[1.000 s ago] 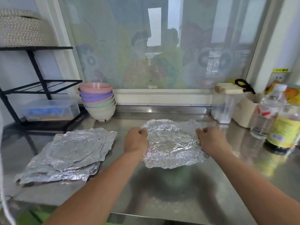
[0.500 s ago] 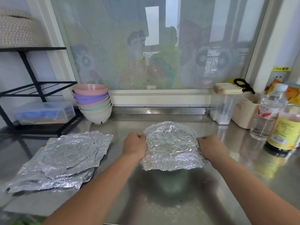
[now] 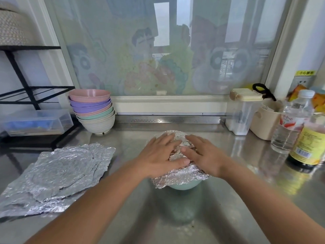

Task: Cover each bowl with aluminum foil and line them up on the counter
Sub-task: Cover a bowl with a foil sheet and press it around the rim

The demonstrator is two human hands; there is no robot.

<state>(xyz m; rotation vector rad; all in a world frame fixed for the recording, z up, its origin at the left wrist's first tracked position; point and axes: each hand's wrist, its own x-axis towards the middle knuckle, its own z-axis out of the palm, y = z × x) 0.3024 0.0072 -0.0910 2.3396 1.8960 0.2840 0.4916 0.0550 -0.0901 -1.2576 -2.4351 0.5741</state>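
Observation:
A pale green bowl (image 3: 182, 186) stands at the middle of the steel counter (image 3: 175, 217), under a crumpled sheet of aluminum foil (image 3: 181, 176). My left hand (image 3: 159, 155) and my right hand (image 3: 204, 154) both lie flat on top of that foil, fingers spread, thumbs nearly touching. Only the bowl's lower front shows beneath the foil's hanging edge. A stack of several bowls (image 3: 93, 110) in pink, purple, green and cream sits at the back left. Loose foil sheets (image 3: 58, 173) lie piled on the counter at the left.
A black wire rack (image 3: 29, 92) with a clear plastic box (image 3: 35, 122) fills the far left. At the right stand a clear lidded container (image 3: 242, 113), a cream tub (image 3: 265, 124), a water bottle (image 3: 290, 124) and a yellow-labelled dark bottle (image 3: 309, 143). A window runs behind.
My hands have left the foil's two side edges and moved onto its top, opening from fists to flat palms. The foil now sits lower and tighter over the bowl.

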